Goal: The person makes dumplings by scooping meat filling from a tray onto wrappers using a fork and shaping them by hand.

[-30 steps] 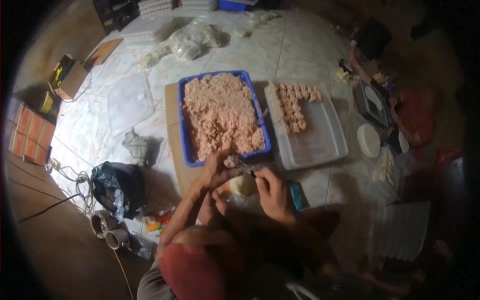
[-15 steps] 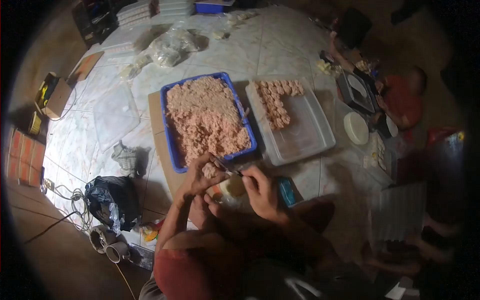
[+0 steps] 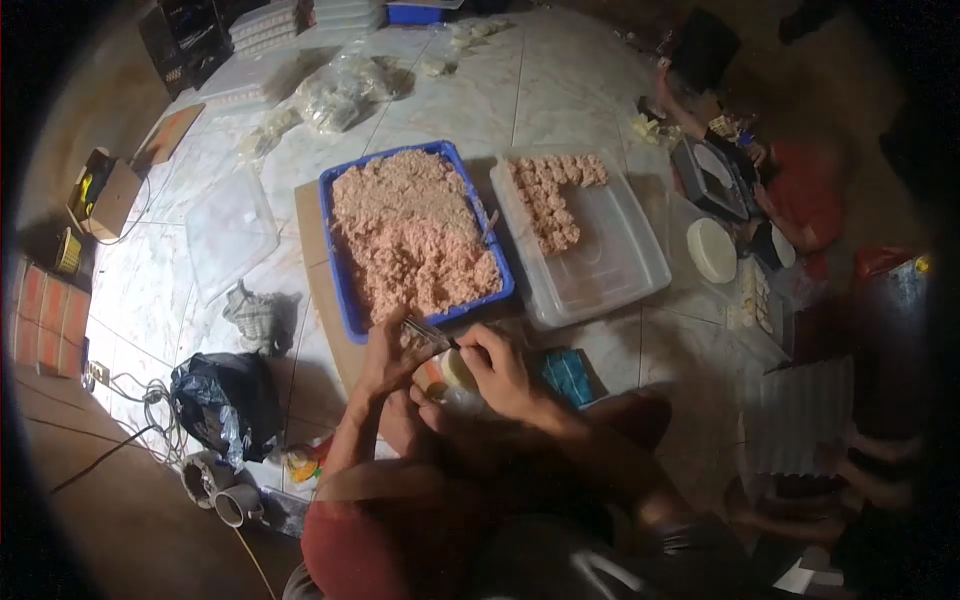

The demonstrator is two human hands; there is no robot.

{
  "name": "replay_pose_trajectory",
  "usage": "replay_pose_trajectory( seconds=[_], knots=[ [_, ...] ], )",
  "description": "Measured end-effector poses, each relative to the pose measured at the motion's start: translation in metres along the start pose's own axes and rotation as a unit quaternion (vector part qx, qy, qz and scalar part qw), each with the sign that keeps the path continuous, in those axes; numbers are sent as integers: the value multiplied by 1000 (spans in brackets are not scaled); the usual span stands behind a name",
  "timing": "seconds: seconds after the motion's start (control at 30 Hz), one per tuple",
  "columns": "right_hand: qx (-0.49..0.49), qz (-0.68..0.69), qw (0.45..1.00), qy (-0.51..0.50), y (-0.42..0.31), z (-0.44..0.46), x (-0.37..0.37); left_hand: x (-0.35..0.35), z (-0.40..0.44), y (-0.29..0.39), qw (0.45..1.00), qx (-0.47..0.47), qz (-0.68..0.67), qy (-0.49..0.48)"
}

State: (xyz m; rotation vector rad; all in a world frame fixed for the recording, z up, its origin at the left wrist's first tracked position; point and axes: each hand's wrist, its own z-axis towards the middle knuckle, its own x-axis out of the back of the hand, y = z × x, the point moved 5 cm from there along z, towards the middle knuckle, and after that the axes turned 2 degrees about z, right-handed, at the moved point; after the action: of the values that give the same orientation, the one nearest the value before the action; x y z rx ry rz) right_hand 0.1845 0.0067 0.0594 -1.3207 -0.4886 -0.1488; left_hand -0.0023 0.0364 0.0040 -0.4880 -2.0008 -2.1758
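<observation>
A blue tray (image 3: 328, 235) holds a large mass of pinkish minced filling. At its front edge my left hand (image 3: 385, 355) is cupped around a small portion of filling (image 3: 411, 340). My right hand (image 3: 500, 372) is closed on the dark handle of a metal utensil (image 3: 428, 330), whose end lies over that portion. Right of the blue tray, a clear plastic container (image 3: 610, 255) bears rows of shaped pieces (image 3: 541, 205) along its left and far sides. Beneath my hands sits a pale round item (image 3: 459, 370), partly hidden.
A teal packet (image 3: 568, 376) lies right of my right hand. A black bag (image 3: 225, 405), a grey cloth (image 3: 252, 315) and a clear lid (image 3: 232, 233) are at left. Another person in red (image 3: 805, 195) sits at right beside containers. Plastic bags (image 3: 345, 92) lie at the back.
The view has shifted, so the trays appear further left. The utensil has moved left over the portion in my left hand, and more of the teal packet shows.
</observation>
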Motion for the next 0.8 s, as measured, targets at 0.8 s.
replay_pose_trajectory(
  seconds=[0.8],
  knots=[
    [-16, -226, 961, 156, 146, 160, 235, -88, -37, 21, 960, 53, -11, -275]
  ],
)
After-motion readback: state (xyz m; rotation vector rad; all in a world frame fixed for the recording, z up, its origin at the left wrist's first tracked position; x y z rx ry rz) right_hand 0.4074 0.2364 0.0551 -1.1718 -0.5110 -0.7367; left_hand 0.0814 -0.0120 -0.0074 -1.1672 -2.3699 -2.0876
